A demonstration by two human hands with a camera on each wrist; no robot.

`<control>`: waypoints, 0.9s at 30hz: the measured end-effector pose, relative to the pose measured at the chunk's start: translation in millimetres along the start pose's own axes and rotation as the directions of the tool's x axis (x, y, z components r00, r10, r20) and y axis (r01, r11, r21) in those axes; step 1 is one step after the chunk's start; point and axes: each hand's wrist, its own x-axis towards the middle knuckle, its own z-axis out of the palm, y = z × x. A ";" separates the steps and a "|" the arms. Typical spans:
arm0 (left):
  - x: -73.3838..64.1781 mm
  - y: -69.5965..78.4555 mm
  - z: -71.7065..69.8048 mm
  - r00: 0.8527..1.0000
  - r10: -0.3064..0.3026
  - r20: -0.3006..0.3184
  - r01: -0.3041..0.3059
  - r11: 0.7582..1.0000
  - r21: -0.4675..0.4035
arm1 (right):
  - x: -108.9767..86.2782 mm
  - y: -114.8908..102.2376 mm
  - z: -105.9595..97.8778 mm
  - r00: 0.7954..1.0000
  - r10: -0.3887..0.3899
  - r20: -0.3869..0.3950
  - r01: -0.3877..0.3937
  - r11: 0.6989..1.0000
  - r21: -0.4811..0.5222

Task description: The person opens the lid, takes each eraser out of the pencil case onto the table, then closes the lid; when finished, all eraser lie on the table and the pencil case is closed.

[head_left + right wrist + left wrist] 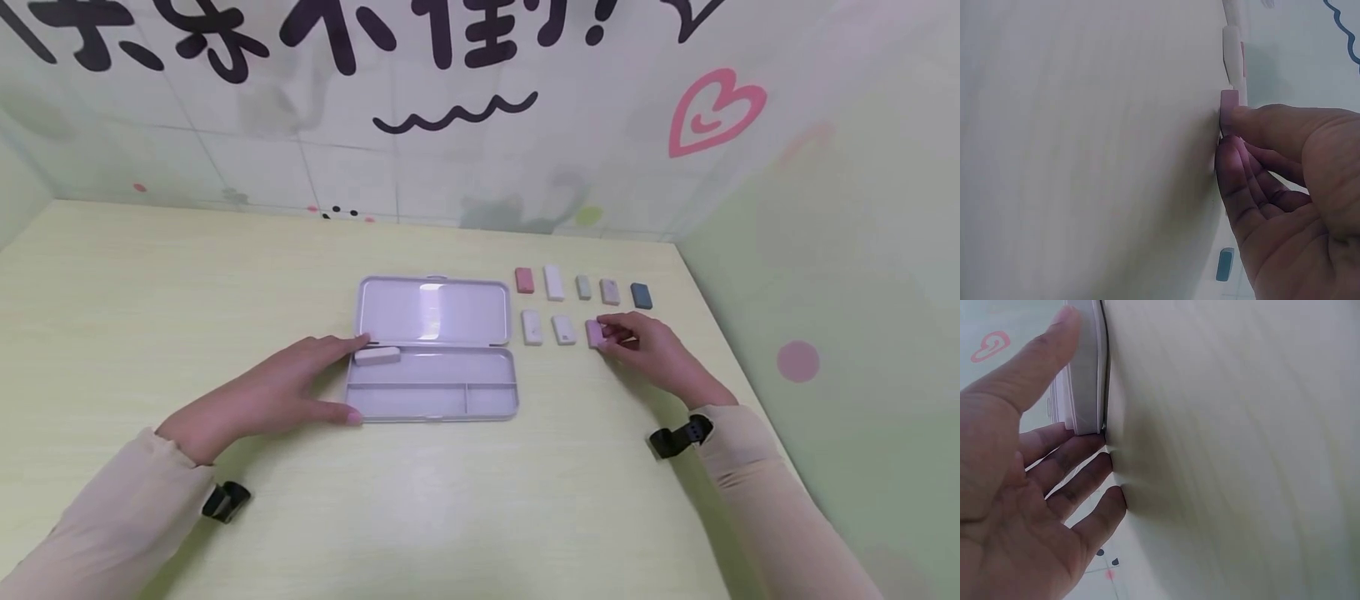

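Note:
A lilac pencil case (491,367) lies unfolded on the table, its lid (472,312) laid back towards the wall. One white eraser (377,357) sits at the left end of the long back compartment. My left hand (277,398) rests at the case's left end, thumb on the front corner and fingertips near the hinge, fingers extended. Over at the right, my right hand (652,346) pinches a small purple eraser (1229,103) between thumb and fingers. That purple block (593,333) stands at the right end of the front row of erasers.
Two white erasers (532,327) share the front row. The back row holds a red eraser (524,280), a tall white eraser (553,282), two greyish ones and a blue eraser (641,296). Printed walls border the table at the back and right.

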 end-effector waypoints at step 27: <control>1.0 -3.1 1.1 1.000 0.006 -0.007 -0.006 1.000 -0.007 | 13.4 -34.4 -2.6 0.994 -0.098 -0.038 0.098 0.995 -0.012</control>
